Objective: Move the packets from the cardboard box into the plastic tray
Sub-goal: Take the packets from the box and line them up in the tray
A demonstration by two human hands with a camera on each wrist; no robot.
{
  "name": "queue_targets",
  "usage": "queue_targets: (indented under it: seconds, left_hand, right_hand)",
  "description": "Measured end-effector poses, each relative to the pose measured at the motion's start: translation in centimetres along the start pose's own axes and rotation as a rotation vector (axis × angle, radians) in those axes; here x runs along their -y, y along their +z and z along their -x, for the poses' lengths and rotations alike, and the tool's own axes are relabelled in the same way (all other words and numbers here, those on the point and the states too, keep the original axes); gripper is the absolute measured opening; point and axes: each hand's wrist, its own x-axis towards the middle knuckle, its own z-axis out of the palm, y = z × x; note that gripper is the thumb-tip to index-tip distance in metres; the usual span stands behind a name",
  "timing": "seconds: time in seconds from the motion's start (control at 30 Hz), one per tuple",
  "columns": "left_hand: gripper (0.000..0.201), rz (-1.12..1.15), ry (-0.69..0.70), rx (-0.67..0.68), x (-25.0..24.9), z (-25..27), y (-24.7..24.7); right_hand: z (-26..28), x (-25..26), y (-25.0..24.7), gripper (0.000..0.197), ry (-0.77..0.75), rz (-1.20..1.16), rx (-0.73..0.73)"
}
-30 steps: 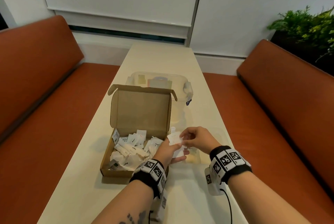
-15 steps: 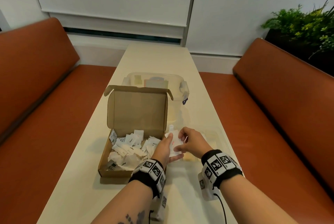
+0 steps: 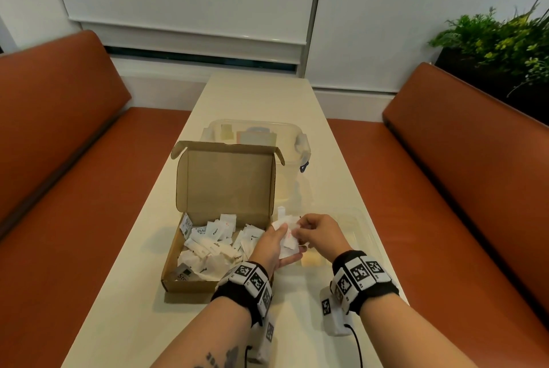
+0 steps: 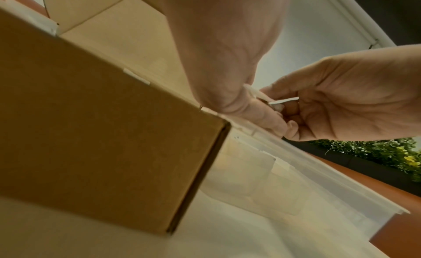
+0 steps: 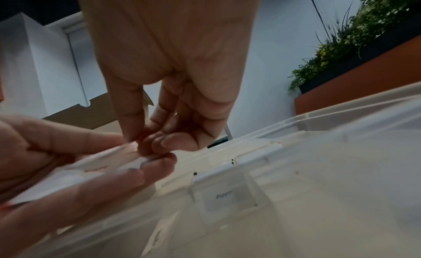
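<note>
The open cardboard box (image 3: 190, 278) lies on the table with several white packets (image 3: 214, 245) inside. My left hand (image 3: 282, 238) hovers over the box's right edge and holds a small bunch of packets (image 5: 95, 170) between thumb and fingers. My right hand (image 3: 298, 228) meets it, and its fingertips (image 5: 157, 144) pinch one packet (image 4: 284, 100) at the top of that bunch. The clear plastic tray (image 3: 364, 236) sits right of the box, under my right hand. One of its compartments holds a packet labelled Pepper (image 5: 224, 197).
A clear lidded container (image 3: 297, 135) stands behind the box's raised lid (image 3: 225, 180). Orange benches (image 3: 59, 189) run along both sides of the narrow table (image 3: 142, 323). A planter with greenery (image 3: 499, 40) is at the far right.
My right hand has drawn closer to my left palm and now pinches a packet in the bunch. Both hands stay at the box's right edge. The head view has shifted slightly.
</note>
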Motion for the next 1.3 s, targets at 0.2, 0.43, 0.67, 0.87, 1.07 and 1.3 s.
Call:
queue_targets:
  seconds: [0.2, 0.43, 0.67, 0.87, 1.07, 1.3]
  left_hand:
    - [0.030, -0.056, 0.011, 0.007, 0.0, -0.2, 0.0]
    - [0.033, -0.026, 0.010, 0.020, 0.1, -0.4, -0.2]
    - [0.034, -0.004, 0.006, 0.014, 0.3, -0.6, -0.3]
    - [0.034, -0.002, 0.002, 0.014, 0.3, -0.8, -0.4]
    - [0.033, -0.016, 0.000, 0.023, 0.2, -0.8, -0.3]
    - [0.032, -0.031, -0.007, 0.017, 0.3, -1.0, -0.4]
  right_hand:
    - [-0.2, 0.5, -0.5, 0.005, 0.048, -0.098, -0.002]
    - [-2.2, 0.0, -5.6, 0.009, 0.082, -0.024, -0.127]
    - [-4.5, -1.9, -7.3, 0.013, 0.090, 0.530, -0.037]
    - [-5.4, -2.7, -5.3, 0.015, 0.081, 0.748, 0.044]
    - [-5.7, -3.4, -4.6, 0.019, 0.033, 0.869, 0.038]
    - [-5.4, -3.4, -4.1, 0.025, -0.010, 0.872, 0.009]
